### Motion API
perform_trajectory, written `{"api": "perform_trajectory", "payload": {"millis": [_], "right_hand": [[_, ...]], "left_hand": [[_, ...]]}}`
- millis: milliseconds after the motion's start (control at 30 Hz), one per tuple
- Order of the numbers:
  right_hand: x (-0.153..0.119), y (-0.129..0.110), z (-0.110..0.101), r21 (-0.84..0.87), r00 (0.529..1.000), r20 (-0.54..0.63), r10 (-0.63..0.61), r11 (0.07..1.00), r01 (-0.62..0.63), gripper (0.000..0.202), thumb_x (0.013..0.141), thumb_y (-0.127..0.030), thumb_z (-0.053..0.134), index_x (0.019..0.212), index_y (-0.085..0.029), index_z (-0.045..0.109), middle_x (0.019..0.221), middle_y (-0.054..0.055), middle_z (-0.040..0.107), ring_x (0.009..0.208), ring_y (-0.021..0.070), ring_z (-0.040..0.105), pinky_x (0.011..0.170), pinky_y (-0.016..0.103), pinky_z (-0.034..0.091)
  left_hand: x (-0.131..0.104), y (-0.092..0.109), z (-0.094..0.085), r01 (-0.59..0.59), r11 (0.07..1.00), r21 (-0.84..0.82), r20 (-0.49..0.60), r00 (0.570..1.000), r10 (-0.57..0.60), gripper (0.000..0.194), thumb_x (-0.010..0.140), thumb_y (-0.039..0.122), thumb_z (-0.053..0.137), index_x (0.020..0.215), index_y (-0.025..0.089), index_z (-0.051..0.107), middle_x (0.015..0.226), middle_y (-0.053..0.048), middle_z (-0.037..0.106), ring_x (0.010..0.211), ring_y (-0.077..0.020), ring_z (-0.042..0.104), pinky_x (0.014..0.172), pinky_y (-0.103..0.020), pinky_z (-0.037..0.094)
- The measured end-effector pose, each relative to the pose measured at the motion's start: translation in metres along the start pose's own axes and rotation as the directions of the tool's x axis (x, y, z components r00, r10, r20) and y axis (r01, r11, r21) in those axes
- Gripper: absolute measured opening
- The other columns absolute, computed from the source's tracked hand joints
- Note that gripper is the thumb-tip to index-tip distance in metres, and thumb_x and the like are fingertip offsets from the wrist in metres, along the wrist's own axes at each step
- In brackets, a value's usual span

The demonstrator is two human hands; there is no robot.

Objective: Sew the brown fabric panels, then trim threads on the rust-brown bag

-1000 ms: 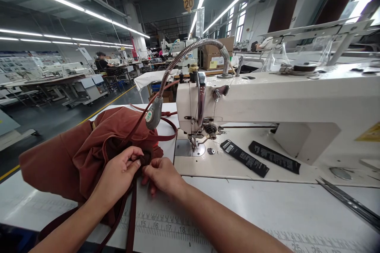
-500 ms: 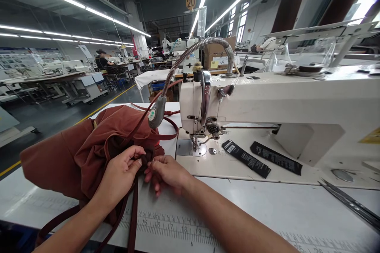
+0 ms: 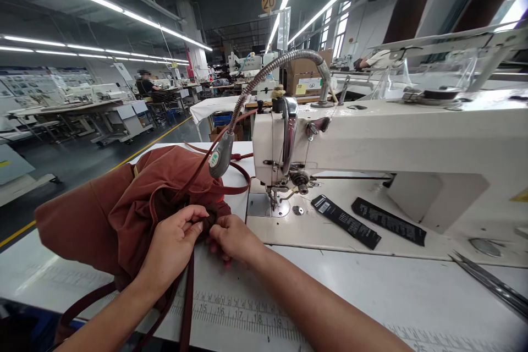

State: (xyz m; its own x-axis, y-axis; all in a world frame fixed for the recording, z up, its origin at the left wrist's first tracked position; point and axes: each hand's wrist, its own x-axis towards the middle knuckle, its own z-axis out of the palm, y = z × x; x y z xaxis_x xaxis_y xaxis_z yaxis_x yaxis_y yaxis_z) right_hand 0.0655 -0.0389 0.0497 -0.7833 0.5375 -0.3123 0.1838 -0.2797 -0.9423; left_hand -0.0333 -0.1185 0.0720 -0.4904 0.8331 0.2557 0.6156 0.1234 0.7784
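Observation:
A rust-red fabric bag [image 3: 124, 203] with long straps lies in a heap left of the sewing machine [image 3: 371, 140]. At its near right side, my left hand [image 3: 177, 239] pinches a fold of dark brown fabric [image 3: 209, 214] between thumb and fingers. Close beside it, my right hand [image 3: 233, 239] is closed at the right edge of that same fold, its lower fingers curled and a little blurred. The fingers hide part of the fold. A strap [image 3: 187, 297] hangs below my hands over the table's front edge.
The needle and presser foot [image 3: 274, 201] stand just right of the bag. A lamp on a bendable neck [image 3: 221, 157] hangs above it. Two black printed labels [image 3: 346, 223] lie on the machine bed, and metal tweezers [image 3: 490, 283] rest at the right. A printed ruler [image 3: 247, 313] runs along the table.
My right hand has shifted slightly up and its lower fingers have drawn in. Both hands remain at the dark fold. The whole view has swung slightly left.

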Motion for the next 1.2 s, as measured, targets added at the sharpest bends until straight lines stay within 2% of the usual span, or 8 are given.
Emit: {"api": "perform_trajectory", "payload": {"millis": [300,467,633,733,833,967,1100,1200], "right_hand": [[-0.002,-0.003,-0.006,0.120,0.998,0.012,-0.059,0.991,0.057,0.012,0.074,-0.011,0.041,0.063,-0.016,0.044,0.055,-0.005,0.052,0.028,0.0048,0.036,0.024,0.017,0.037],[0.001,0.000,-0.003,0.086,0.998,-0.015,-0.062,0.994,0.063,0.017,0.071,-0.005,0.039,0.059,-0.017,0.037,0.047,-0.007,0.047,0.026,0.0057,0.034,0.022,0.016,0.034],[0.001,-0.002,-0.005,0.040,0.997,0.036,-0.072,0.997,0.070,0.015,0.078,-0.015,0.041,0.063,-0.017,0.041,0.058,-0.004,0.053,0.030,0.0060,0.037,0.028,0.021,0.039],[0.001,-0.002,-0.004,-0.046,0.997,0.008,-0.082,0.996,0.082,0.017,0.076,-0.014,0.041,0.061,-0.018,0.037,0.053,-0.006,0.049,0.030,0.0061,0.036,0.031,0.021,0.039],[0.003,0.000,-0.001,-0.198,0.988,-0.084,-0.129,0.974,0.110,0.018,0.071,-0.009,0.043,0.056,-0.018,0.038,0.046,-0.007,0.041,0.032,0.0070,0.035,0.035,0.020,0.032],[0.007,0.004,-0.001,-0.422,0.933,-0.223,-0.283,0.891,0.169,0.023,0.062,-0.007,0.053,0.048,-0.017,0.037,0.048,-0.006,0.033,0.047,0.0081,0.033,0.045,0.022,0.023],[0.011,0.005,-0.004,-0.541,0.908,-0.222,-0.355,0.820,0.188,0.020,0.062,-0.008,0.053,0.048,-0.016,0.040,0.049,-0.005,0.034,0.050,0.0088,0.032,0.047,0.023,0.021],[0.010,0.007,-0.008,-0.584,0.908,-0.199,-0.368,0.789,0.192,0.014,0.064,-0.008,0.052,0.053,-0.016,0.048,0.051,-0.004,0.040,0.052,0.0093,0.037,0.048,0.021,0.024]], "left_hand": [[0.001,-0.005,-0.005,0.026,0.998,-0.063,0.049,0.999,-0.023,0.020,0.069,0.026,0.050,0.087,0.017,0.056,0.081,-0.002,0.061,0.069,-0.0144,0.057,0.067,-0.023,0.045],[-0.001,-0.006,-0.003,0.033,0.998,-0.058,0.044,0.999,-0.031,0.019,0.070,0.025,0.049,0.087,0.017,0.056,0.084,-0.003,0.060,0.072,-0.0144,0.057,0.068,-0.023,0.045],[0.000,-0.008,-0.004,0.035,0.998,-0.057,0.061,0.998,-0.031,0.019,0.071,0.027,0.049,0.087,0.018,0.055,0.082,-0.001,0.060,0.072,-0.0133,0.057,0.067,-0.021,0.045],[-0.001,-0.009,-0.005,0.022,0.999,-0.050,0.057,0.998,-0.020,0.020,0.071,0.027,0.049,0.087,0.018,0.055,0.084,-0.001,0.060,0.074,-0.0134,0.057,0.068,-0.021,0.045],[-0.006,-0.009,-0.003,-0.002,1.000,-0.018,0.041,0.999,0.003,0.019,0.073,0.026,0.047,0.088,0.019,0.055,0.087,-0.002,0.060,0.078,-0.0137,0.058,0.070,-0.020,0.046],[-0.016,-0.007,0.002,-0.040,0.999,0.017,-0.001,0.999,0.040,0.015,0.074,0.027,0.048,0.085,0.020,0.056,0.085,0.000,0.061,0.077,-0.0128,0.059,0.070,-0.019,0.046],[-0.018,-0.007,0.010,-0.075,0.996,0.042,-0.005,0.997,0.075,0.015,0.076,0.027,0.047,0.086,0.021,0.055,0.084,0.000,0.061,0.077,-0.0128,0.059,0.069,-0.020,0.046],[-0.013,-0.009,0.008,-0.089,0.994,0.069,0.062,0.995,0.084,0.019,0.077,0.026,0.046,0.094,0.022,0.053,0.089,-0.001,0.060,0.082,-0.0132,0.058,0.073,-0.021,0.046]]}}
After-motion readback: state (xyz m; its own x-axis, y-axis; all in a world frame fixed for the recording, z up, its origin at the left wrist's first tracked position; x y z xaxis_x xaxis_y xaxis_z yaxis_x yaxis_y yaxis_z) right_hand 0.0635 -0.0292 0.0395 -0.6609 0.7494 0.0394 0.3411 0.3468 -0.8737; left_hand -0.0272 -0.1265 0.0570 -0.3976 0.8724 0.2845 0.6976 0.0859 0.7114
